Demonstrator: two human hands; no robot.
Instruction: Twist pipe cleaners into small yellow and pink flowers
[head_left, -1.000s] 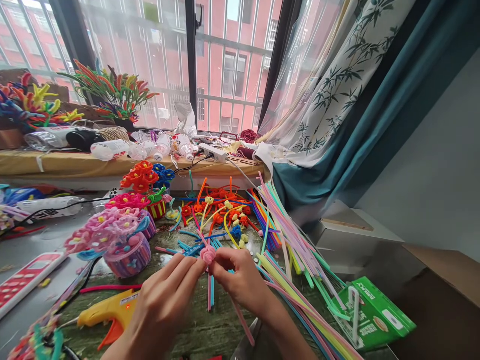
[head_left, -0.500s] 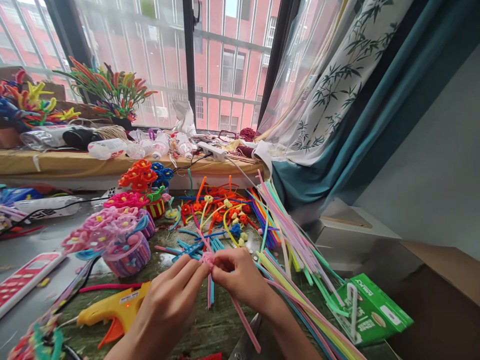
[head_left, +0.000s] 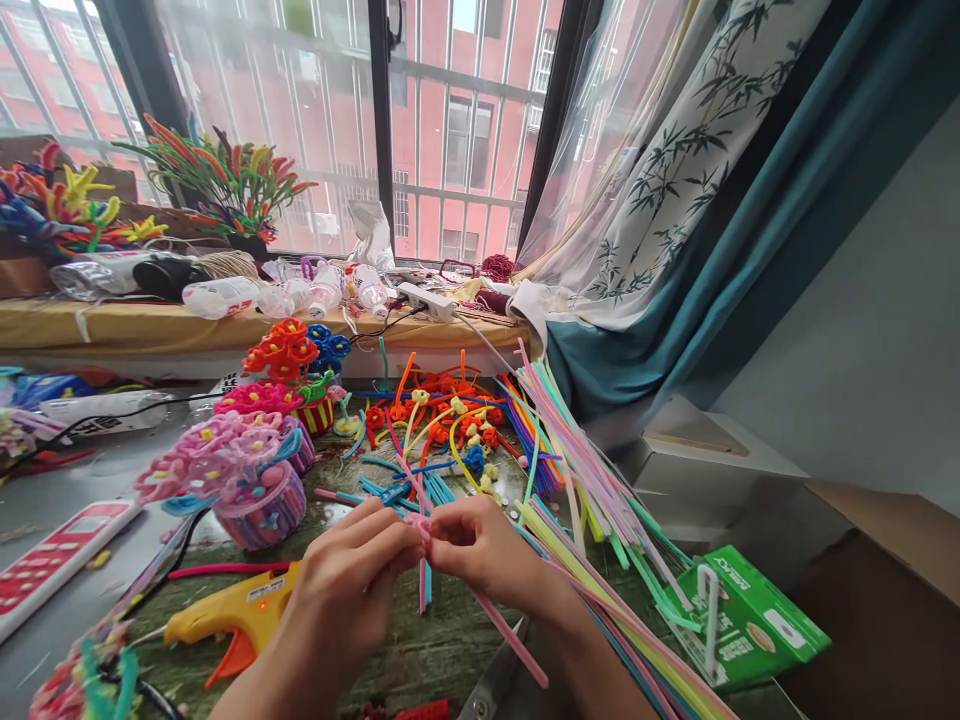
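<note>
Between my two hands is a pink pipe cleaner [head_left: 512, 640], coiled into a small bunch where the fingertips meet, its long straight tail slanting down to the right. My left hand [head_left: 352, 565] pinches the coiled part from the left, fingers folded together. From the other side, my right hand [head_left: 487, 550] pinches it with thumb and forefinger. Behind the fingertips lie several blue pipe cleaners [head_left: 439, 490]. A yellow hot glue gun [head_left: 225, 615] with an orange trigger rests left of my left hand. Below my right hand lie scissors [head_left: 491, 685], partly hidden.
At left stand a pot of pink pipe-cleaner flowers [head_left: 262, 510] and a red-and-white tray [head_left: 64, 560]. Orange flower pieces [head_left: 435, 385] are scattered at the back. Long pastel pipe cleaners [head_left: 592, 470] run along the right, near a green box [head_left: 765, 620]. A windowsill [head_left: 150, 335] holds plastic bottles.
My left hand's fingers have curled and shifted slightly around the pink coil. The pipe cleaner's tail has swung a little to the right. The whole view has shifted slightly.
</note>
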